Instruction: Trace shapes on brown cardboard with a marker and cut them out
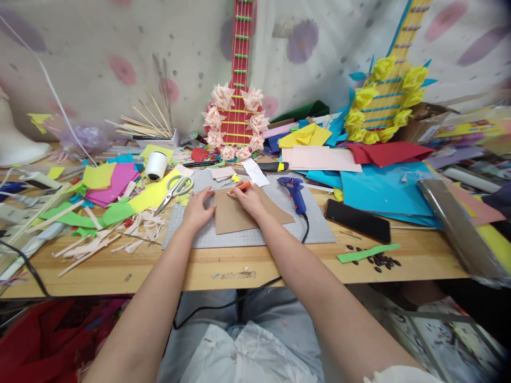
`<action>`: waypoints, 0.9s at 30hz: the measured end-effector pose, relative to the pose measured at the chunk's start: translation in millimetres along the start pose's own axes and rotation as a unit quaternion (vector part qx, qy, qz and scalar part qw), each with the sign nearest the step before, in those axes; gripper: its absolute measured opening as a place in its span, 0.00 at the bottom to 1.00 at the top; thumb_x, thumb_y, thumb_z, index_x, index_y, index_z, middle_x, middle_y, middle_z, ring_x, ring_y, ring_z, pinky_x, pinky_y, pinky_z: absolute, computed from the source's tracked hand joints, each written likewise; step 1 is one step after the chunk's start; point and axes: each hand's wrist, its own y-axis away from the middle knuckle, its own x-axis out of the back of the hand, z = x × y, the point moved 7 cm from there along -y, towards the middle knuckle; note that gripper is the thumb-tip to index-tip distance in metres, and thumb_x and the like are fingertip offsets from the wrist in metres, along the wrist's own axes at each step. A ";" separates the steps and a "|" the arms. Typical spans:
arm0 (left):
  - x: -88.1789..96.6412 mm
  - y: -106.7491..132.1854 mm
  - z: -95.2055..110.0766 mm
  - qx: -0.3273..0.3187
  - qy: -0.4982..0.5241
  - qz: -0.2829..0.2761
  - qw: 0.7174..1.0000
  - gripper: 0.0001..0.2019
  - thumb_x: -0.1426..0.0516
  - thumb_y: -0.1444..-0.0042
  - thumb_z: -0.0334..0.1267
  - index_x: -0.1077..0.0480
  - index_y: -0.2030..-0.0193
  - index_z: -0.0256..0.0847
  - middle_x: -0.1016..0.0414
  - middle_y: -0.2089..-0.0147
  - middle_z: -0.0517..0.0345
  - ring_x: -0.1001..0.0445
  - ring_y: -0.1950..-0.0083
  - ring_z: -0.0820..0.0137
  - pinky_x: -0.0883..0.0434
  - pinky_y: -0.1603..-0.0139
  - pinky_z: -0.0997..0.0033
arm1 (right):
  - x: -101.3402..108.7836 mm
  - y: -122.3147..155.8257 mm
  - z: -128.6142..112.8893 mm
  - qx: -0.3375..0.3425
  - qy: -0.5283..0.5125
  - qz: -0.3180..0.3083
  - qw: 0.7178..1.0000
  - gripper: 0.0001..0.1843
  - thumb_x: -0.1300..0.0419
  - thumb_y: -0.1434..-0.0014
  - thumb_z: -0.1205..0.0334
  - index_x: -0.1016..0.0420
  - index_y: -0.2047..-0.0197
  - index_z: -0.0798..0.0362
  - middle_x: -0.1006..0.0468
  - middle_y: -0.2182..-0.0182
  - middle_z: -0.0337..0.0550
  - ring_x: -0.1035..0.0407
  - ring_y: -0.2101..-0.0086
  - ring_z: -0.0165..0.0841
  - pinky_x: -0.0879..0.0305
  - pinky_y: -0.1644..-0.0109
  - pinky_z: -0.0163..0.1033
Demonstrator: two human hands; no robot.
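Observation:
A piece of brown cardboard (233, 218) lies on the grey cutting mat (317, 229) in front of me. My right hand (251, 201) is closed around an orange pen (242, 186), whose tip is near the cardboard's upper edge; whether it touches, I cannot tell. At the cardboard's left edge rests my left hand (198, 209), its fingers apart and holding nothing. Scissors (175, 190) with pale handles lie just left of that hand. To the right of my right hand, a blue glue gun (294, 194) lies on the mat.
Behind the mat stand a red paper guitar (236, 117) with pink flowers and a yellow one (381, 101). Coloured paper scraps (112, 183) crowd the left. On the right are a black phone (357, 220), blue sheets (383, 191) and dark beads (383, 259). A cord crosses the front edge.

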 end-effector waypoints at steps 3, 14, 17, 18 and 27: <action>-0.1 -0.1 -0.4 -0.002 0.000 0.003 1.000 0.29 0.45 0.53 0.33 0.43 0.41 0.43 0.29 0.47 0.55 0.37 0.41 0.64 0.58 0.33 0.52 | -0.3 -0.1 -0.2 0.000 0.001 -0.001 1.000 0.07 0.49 0.50 0.57 0.36 0.73 0.51 0.31 0.77 0.35 0.36 0.70 0.31 0.40 0.63 0.36; 0.1 0.4 0.1 -0.003 0.001 0.002 1.000 0.29 0.46 0.52 0.33 0.43 0.41 0.44 0.29 0.47 0.55 0.37 0.41 0.64 0.58 0.33 0.52 | -6.2 -1.6 2.4 0.003 0.001 -0.022 1.000 0.11 0.48 0.49 0.52 0.32 0.70 0.51 0.28 0.74 0.37 0.34 0.70 0.31 0.39 0.63 0.36; -0.2 0.2 -0.1 -0.002 0.002 0.000 1.000 0.29 0.45 0.53 0.33 0.43 0.41 0.44 0.29 0.46 0.55 0.37 0.41 0.64 0.58 0.34 0.51 | -8.9 -1.6 2.1 0.001 0.005 -0.031 1.000 0.12 0.47 0.49 0.52 0.30 0.68 0.51 0.28 0.73 0.37 0.34 0.70 0.31 0.40 0.64 0.36; -0.3 0.1 0.0 -0.002 0.001 -0.001 1.000 0.29 0.45 0.53 0.33 0.43 0.41 0.44 0.29 0.46 0.55 0.37 0.40 0.64 0.58 0.34 0.51 | -9.7 -1.6 2.3 -0.001 0.006 -0.034 0.999 0.12 0.47 0.49 0.52 0.30 0.68 0.51 0.28 0.73 0.38 0.34 0.70 0.31 0.40 0.65 0.36; -0.3 0.1 0.3 0.001 -0.004 0.001 1.000 0.29 0.46 0.52 0.33 0.43 0.41 0.44 0.29 0.47 0.56 0.38 0.40 0.64 0.58 0.34 0.51 | -1.3 -1.1 3.2 -0.005 0.006 -0.001 1.000 0.08 0.48 0.50 0.57 0.32 0.71 0.52 0.29 0.76 0.36 0.35 0.71 0.30 0.40 0.64 0.35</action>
